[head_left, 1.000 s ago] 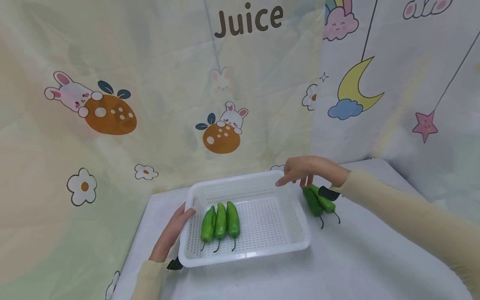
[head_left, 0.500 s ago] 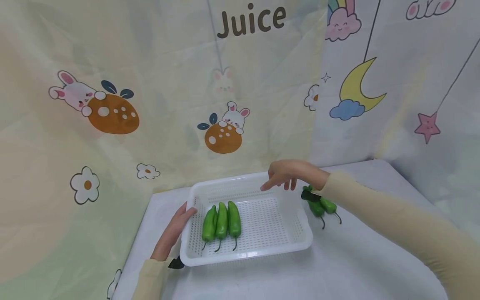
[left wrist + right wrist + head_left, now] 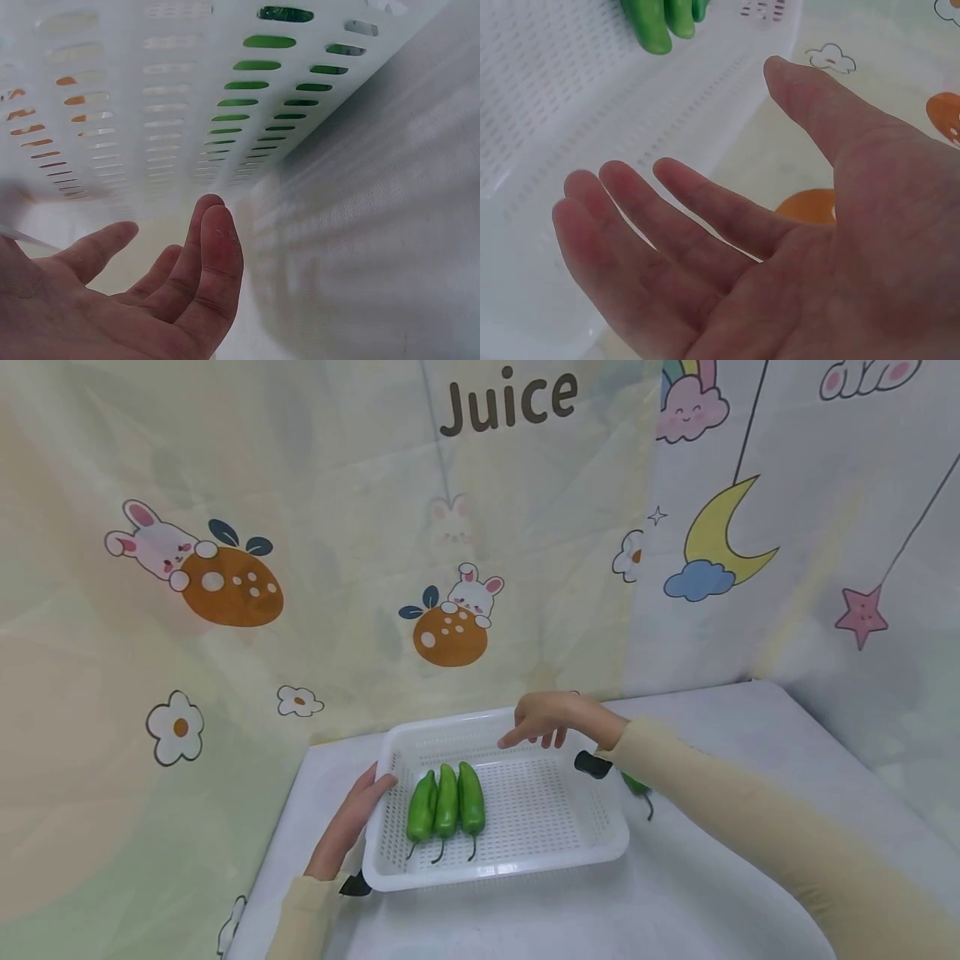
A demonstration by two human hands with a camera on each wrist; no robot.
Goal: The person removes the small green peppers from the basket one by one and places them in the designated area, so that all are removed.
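In the head view, three green peppers [image 3: 446,802] lie side by side at the left of a white perforated plastic basket [image 3: 528,868], stems toward the near rim. My left hand [image 3: 357,814] is at the basket's left rim with its thumb side overlapping the edge. The left wrist view shows that hand's fingers [image 3: 221,244] extended beside the holed wall, loosely bent. My right hand [image 3: 546,717] hovers over the far right part of the basket, index finger pointing left. In the right wrist view, its fingers [image 3: 679,247] are spread, with nothing in the palm.
Another green pepper [image 3: 636,783] lies on the white tabletop [image 3: 720,868] to the basket's right, mostly hidden by the right sleeve [image 3: 735,802]. A printed cloth backdrop [image 3: 337,568] hangs close behind the basket. Dark wrist straps [image 3: 592,765] show at both wrists.
My right hand has moved left and slightly nearer, from the basket's right corner to over its far side. The right sleeve now hides most of the table peppers. The left hand stays put.
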